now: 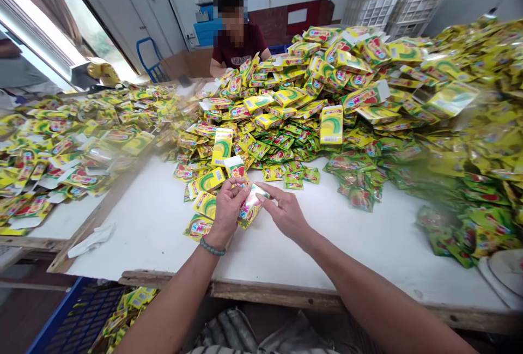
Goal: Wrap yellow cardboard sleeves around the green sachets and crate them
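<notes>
Above the white table (286,256), both my hands meet on one small yellow candy box (250,213) with bright lettering. My left hand (229,207), a beaded bracelet at its wrist, grips the box from the left. The fingers of my right hand (284,208) pinch its upper right part, where a shiny pale surface shows. Whether that is a flap or a packet, I cannot tell. Close to my left hand lie more yellow boxes (205,181), and small green and yellow packets (293,175) lie just beyond my hands.
A large heap of boxes (286,95) rises ahead, with green packets (359,179) and yellow packets (490,141) to the right. More boxes (81,174) cover the left table. A person (235,38) sits opposite. A blue crate (77,310) stands below left; white crates (376,0) are stacked behind.
</notes>
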Available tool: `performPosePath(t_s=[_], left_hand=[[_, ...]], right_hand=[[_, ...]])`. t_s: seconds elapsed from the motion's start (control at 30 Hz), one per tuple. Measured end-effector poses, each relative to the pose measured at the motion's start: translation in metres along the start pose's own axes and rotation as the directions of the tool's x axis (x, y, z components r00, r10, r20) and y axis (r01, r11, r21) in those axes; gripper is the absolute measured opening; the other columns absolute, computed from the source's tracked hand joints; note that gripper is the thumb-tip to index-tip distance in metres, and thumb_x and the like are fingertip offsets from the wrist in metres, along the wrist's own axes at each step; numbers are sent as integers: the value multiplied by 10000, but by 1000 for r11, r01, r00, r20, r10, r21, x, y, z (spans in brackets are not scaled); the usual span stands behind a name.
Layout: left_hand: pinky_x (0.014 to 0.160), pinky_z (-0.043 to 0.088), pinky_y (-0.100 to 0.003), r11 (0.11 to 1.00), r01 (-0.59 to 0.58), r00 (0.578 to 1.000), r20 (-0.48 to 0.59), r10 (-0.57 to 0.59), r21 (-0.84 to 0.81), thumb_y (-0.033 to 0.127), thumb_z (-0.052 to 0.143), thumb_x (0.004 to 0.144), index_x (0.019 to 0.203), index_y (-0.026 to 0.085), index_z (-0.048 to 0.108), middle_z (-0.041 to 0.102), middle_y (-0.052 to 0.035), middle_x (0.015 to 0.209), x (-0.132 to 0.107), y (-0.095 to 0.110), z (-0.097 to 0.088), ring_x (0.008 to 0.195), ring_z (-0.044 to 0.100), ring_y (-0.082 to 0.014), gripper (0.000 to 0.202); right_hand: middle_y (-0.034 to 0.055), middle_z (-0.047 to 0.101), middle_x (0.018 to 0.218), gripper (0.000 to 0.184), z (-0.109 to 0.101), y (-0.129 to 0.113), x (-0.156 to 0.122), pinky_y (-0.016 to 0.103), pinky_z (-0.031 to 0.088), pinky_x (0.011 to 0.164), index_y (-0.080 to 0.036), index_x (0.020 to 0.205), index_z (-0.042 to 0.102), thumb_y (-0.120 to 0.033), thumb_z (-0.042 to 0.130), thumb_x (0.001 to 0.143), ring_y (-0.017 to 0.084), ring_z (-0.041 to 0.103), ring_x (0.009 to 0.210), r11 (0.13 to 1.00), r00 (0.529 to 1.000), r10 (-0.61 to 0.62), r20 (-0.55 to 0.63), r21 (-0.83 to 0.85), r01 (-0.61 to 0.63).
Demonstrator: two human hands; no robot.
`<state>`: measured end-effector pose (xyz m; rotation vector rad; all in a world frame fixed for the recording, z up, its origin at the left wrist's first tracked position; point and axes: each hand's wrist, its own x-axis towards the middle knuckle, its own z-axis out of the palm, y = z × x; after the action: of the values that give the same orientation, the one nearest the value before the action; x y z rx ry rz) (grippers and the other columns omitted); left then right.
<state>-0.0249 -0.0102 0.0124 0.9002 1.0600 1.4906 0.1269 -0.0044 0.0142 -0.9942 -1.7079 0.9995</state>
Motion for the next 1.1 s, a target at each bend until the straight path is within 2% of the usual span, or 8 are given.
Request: performPosePath(t_s=[0.13, 0.33, 0.47, 0.57, 0.63, 0.77, 0.93, 1.1], left_hand=[[548, 493, -225, 997, 27, 998, -46, -30, -65, 379, 864, 579, 965, 175, 519, 665, 24, 660, 3, 2, 3, 538, 599, -111, 557], [559, 507, -238, 995, 32, 998, -46, -37, -95, 360, 862, 582, 1001, 185, 515, 686, 19, 713, 3, 1, 3, 566, 634, -130, 572], [563, 513, -232, 993, 37, 995, -83, -47, -116, 359, 871, 568, 981, 182, 529, 699, 8, 753, 4, 2, 1, 577, 641, -127, 565], [555, 514, -227, 996, 14, 997, -77, -21, -89, 376, 860, 597, 931, 175, 553, 679, 18, 705, 6, 3, 0, 551, 614, -109, 496], [538, 506, -220, 999, -6, 998, -57, 3, -47, 383, 853, 614, 911, 172, 567, 663, 23, 679, 7, 3, -1, 531, 593, -101, 463], [558, 512, -222, 998, -43, 999, 12, 43, 36, 381, 841, 638, 930, 176, 587, 650, 24, 667, 4, 6, -4, 545, 601, -104, 438], [537, 507, -221, 995, -46, 997, 61, 41, 86, 370, 842, 648, 924, 166, 598, 649, 12, 644, 0, 11, -6, 523, 596, -108, 422], [532, 506, -224, 996, -19, 999, 52, 14, 86, 369, 854, 626, 907, 150, 604, 653, 1, 649, 0, 12, -8, 532, 607, -119, 435]], right_hand=[[85, 623, 1309, 509, 11, -1, -4, 400, 465, 963, -230, 1373, 558, -408, 533, 897, 249, 606, 1098, 999, 998, 41, -55, 25, -40], [62, 702, 1086, 409, 13, 3, -2, 371, 483, 893, -256, 1243, 673, -363, 610, 853, 218, 609, 937, 999, 995, -12, -96, -38, 8], [50, 701, 1097, 370, 4, 3, 4, 348, 489, 878, -268, 1188, 708, -409, 607, 861, 206, 605, 980, 991, 1000, 4, -18, 135, -2], [54, 718, 953, 350, -13, 2, 12, 322, 505, 768, -239, 969, 784, -511, 594, 855, 192, 608, 881, 968, 999, 46, 18, 245, -49], [55, 716, 844, 344, -26, 2, 16, 297, 501, 683, -217, 835, 796, -536, 684, 774, 167, 602, 757, 951, 992, 112, 56, 284, -124], [50, 719, 722, 337, -41, 2, 20, 288, 515, 653, -196, 812, 798, -487, 810, 642, 140, 614, 646, 887, 951, 225, 214, 358, -291], [58, 720, 679, 328, -42, 6, 20, 287, 526, 644, -172, 765, 792, -434, 858, 581, 131, 625, 605, 832, 912, 257, 318, 407, -377], [59, 719, 670, 339, -38, 4, 18, 290, 533, 661, -165, 741, 788, -445, 859, 563, 133, 630, 611, 845, 923, 272, 273, 391, -365]])
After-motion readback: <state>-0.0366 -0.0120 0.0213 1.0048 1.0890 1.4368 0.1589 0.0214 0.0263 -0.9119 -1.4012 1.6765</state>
